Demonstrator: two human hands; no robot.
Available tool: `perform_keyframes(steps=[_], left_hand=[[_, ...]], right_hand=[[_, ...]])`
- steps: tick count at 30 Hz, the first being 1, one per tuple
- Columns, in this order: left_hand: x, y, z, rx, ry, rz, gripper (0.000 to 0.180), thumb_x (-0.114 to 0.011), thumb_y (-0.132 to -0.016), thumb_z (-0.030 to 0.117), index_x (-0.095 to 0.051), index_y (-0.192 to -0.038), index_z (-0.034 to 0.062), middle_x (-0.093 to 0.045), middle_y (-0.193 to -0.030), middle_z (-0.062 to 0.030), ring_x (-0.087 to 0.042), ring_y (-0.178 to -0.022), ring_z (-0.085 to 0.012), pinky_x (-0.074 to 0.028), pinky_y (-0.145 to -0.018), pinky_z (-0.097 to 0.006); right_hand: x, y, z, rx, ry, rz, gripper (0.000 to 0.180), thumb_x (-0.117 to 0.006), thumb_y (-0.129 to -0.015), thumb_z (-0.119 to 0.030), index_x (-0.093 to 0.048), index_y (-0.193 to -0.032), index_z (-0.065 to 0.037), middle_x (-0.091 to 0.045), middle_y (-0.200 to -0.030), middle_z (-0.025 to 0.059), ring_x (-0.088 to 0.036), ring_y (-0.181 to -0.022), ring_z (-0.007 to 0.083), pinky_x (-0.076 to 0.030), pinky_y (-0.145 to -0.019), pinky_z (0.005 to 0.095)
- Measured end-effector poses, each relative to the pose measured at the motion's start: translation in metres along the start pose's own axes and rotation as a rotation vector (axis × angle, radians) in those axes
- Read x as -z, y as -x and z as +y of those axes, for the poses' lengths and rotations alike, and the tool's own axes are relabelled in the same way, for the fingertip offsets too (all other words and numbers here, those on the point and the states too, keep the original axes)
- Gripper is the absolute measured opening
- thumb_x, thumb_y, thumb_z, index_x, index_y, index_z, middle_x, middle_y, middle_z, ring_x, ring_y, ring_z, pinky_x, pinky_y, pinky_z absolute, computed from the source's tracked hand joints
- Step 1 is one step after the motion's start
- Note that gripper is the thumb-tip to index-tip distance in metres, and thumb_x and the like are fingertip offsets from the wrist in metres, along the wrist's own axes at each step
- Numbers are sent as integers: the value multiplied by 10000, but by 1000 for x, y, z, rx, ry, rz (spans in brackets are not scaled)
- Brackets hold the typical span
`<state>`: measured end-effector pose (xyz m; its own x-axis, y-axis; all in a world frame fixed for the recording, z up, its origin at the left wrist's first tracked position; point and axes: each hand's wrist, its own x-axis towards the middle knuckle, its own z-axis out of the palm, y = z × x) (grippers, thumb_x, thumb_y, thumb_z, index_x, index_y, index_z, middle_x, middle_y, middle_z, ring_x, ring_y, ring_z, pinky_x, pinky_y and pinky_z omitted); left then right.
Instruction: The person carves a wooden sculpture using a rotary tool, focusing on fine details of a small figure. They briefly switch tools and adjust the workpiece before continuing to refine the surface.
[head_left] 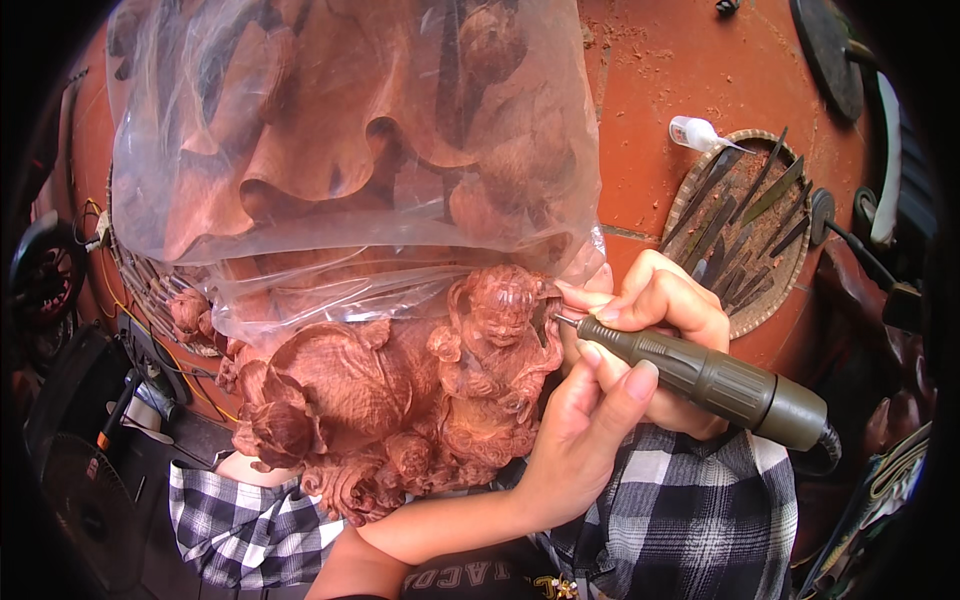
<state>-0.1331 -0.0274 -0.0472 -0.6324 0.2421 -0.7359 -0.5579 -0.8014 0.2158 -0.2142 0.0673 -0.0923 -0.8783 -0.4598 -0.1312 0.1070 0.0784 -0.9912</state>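
A reddish-brown wood carving stands in front of me, with a small smiling figure at its right side. My right hand is closed around an olive-green rotary tool, whose thin metal tip meets the edge beside the figure's head. The tool's cord hangs from its rear end at the right. Just under the tool's front end, my left hand leans against the carving's right side. Its thumb stands apart, and its fingers are stretched out, partly hidden behind the tool.
Clear plastic sheeting covers the far part of the carving. To the right, a round woven basket holds several dark files and chisels, with a white squeeze bottle by its rim. Wood dust lies on red floor tiles. A yellow cord runs along the left.
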Motion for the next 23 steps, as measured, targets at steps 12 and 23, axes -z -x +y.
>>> perform_keyframes(steps=[12,23], left_hand=[[0,-2,-1,8,-7,-6,574,-490,-1010,386,-298,-1408,20,-443,-1350,-105,-466,-1257,-205,-397,-1058,-415],[1,-1,1,-11,3,24,578,-502,-1008,365,-307,-1409,-3,-439,-1370,-116,-424,-1296,-206,-317,-1108,-403]], right_hand=[[-2,2,1,5,-59,47,209,-748,-710,78,-551,-767,39,-531,-741,96,-576,-659,148,-604,-818,410],[-2,-1,0,-11,-12,-4,191,-754,-714,56,-571,-766,40,-529,-730,99,-574,-657,163,-598,-822,411]])
